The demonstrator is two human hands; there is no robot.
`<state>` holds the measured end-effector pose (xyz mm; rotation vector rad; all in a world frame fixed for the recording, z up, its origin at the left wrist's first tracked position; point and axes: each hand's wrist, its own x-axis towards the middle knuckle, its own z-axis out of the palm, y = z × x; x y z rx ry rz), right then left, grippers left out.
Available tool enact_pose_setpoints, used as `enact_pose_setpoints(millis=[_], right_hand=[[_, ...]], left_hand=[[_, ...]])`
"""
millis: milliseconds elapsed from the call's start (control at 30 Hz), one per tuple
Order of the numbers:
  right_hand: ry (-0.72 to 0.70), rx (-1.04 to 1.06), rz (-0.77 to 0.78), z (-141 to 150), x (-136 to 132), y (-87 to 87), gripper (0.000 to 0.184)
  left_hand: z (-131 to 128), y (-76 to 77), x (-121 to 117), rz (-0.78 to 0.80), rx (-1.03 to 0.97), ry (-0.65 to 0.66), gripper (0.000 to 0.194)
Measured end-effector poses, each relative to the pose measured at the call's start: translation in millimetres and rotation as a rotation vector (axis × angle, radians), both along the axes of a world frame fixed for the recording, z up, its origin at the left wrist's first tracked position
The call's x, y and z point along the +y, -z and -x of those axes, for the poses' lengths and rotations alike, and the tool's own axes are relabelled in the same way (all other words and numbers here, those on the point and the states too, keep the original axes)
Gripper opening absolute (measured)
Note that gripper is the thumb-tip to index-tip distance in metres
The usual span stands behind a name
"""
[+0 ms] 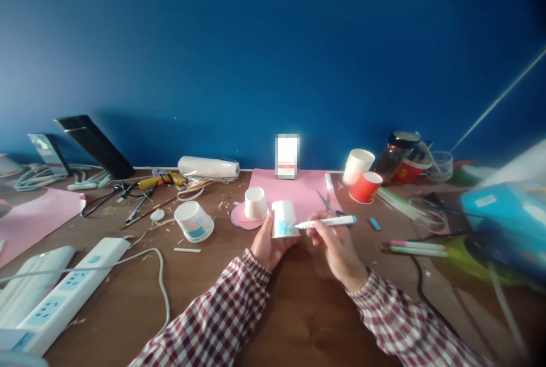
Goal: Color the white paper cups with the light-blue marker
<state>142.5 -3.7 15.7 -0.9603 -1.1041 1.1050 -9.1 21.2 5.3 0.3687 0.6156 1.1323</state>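
Observation:
In my left hand (269,246) is a white paper cup (283,213), held upside down with its rim low. Light blue colouring covers a patch on the cup's lower side. My right hand (335,246) grips a white marker pen (328,222) with a blue end, its tip at the right edge of the blue patch; whether it touches cannot be made out. Just behind my left hand, another white cup (255,203) stands on a round pink piece (239,218). Further left sits a white cup (194,222) with a blue patch on its side.
Pink paper (294,190) and scissors (327,202) lie behind my hands. A red cup (365,187) and a white cup (358,166) stand back right. Capped markers (418,248) lie right. A power strip (72,293) with cables is at left; a glue gun (157,179) lies behind.

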Motion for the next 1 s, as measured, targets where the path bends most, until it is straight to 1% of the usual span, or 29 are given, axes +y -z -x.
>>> enact_pose_setpoints(millis=[133,267,333,467,533,667,833,1000], right_hand=[[0.004,-0.103,-0.017,1.7,-2.5,-3.4,0.021],[0.026,-0.138,-0.013,3.6,-3.0,-7.2,0.022],[0.010,-0.161,-0.026,4.2,-3.3,-10.2,0.022],[-0.068,-0.219,-0.052,4.8,-5.1,-15.6,0.022],[-0.071,-0.224,-0.048,5.2,-5.4,-16.1,0.022],[-0.004,-0.185,-0.022,6.0,-4.6,-14.9,0.024],[-0.068,-0.195,-0.027,5.1,-4.6,-14.1,0.027],[0.029,-0.196,0.027,4.6,-4.6,-11.8,0.032]], left_hand=[[0.5,0.2,0.0,0.003,0.006,0.013,0.045],[-0.9,-1.9,-1.6,0.004,0.003,0.028,0.043],[-1.4,-1.7,-1.9,-0.011,-0.008,0.028,0.043],[-0.8,-0.1,-1.2,-0.041,-0.007,0.020,0.046],[-0.3,0.4,-0.9,-0.032,0.010,0.018,0.047],[0.2,1.2,-1.0,-0.002,0.001,0.020,0.045],[0.6,2.0,-1.0,-0.001,-0.014,0.018,0.047],[0.4,2.6,-1.9,-0.022,-0.025,0.039,0.047]])
